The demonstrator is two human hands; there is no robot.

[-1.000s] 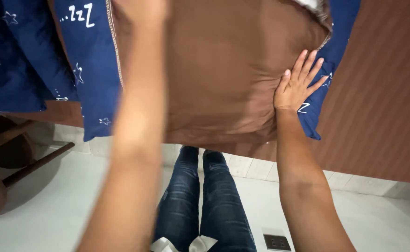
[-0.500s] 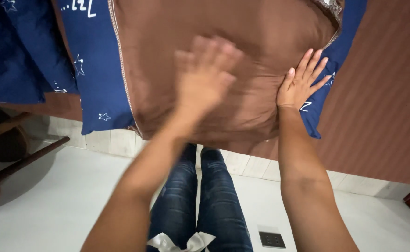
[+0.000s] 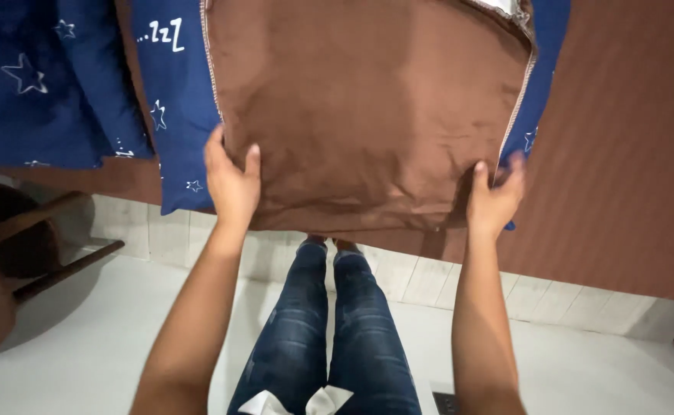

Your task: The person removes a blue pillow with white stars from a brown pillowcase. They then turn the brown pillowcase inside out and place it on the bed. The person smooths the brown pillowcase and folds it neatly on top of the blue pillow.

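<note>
Head view, looking down past the person's arms. A brown pillow (image 3: 367, 115) is lying on a bed covered by a brown ribbed sheet (image 3: 621, 154), its near edge reaching the edge of the mattress. The left hand (image 3: 231, 180) is grasping the pillow's near left corner: the thumb is pressing on the top face, while the other fingers are curling along and under the side edge. The right hand (image 3: 494, 198) is gripping the near right corner in the same manner, thumb on top, fingers wrapping the edge where a pale piped seam is running up the right side. Both forearms are extending straight out from the bottom of the picture, well apart, one to each corner.

Under the brown pillow, a blue pillow (image 3: 172, 100) printed with white stars and letters is showing on the left, and the same blue cloth is appearing again as a narrow strip along the brown pillow's right edge (image 3: 540, 84). Further left, a second piece of blue star-printed bedding (image 3: 37, 84) is lying on the sheet, just beside the first. At the top right corner of the brown pillow, a small patch of white fabric (image 3: 506, 6) is peeking out.

Below the hands, the person's legs in blue jeans (image 3: 329, 323) are standing against the pale panelled bed base (image 3: 429, 280) on a white floor (image 3: 83, 361). A dark wooden chair (image 3: 14, 253) is standing at the left.
</note>
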